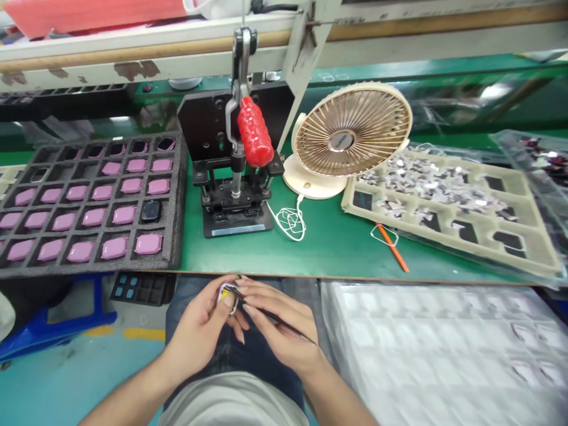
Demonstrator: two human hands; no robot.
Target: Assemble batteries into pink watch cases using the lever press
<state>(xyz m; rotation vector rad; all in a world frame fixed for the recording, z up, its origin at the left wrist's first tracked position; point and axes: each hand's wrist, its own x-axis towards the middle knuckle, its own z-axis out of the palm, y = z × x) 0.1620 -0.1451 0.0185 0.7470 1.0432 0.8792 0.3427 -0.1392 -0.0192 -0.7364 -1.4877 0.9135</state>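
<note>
Over my lap, at the bench's front edge, my left hand [199, 331] is closed around a small watch case [234, 306]. The case has a purple side, a pale rim and something yellow inside, partly under my thumb. My right hand [284, 325] grips slim dark tweezers [289, 327] like a pen, their tip end at the right side of the case. The fingers of both hands hide the exact point of contact. To the left lies a dark foam tray [176, 236] with rows of purple watch cases [114, 247] and a few dark-faced ones.
Behind my hands stands a black toggle press [235, 219] with a red handle [255, 133]. A fan [355, 130] and its white cable [293, 222] are beside it. Right are a bin of pale scraps [539, 251], an orange stick [393, 247] and clear trays [399, 355].
</note>
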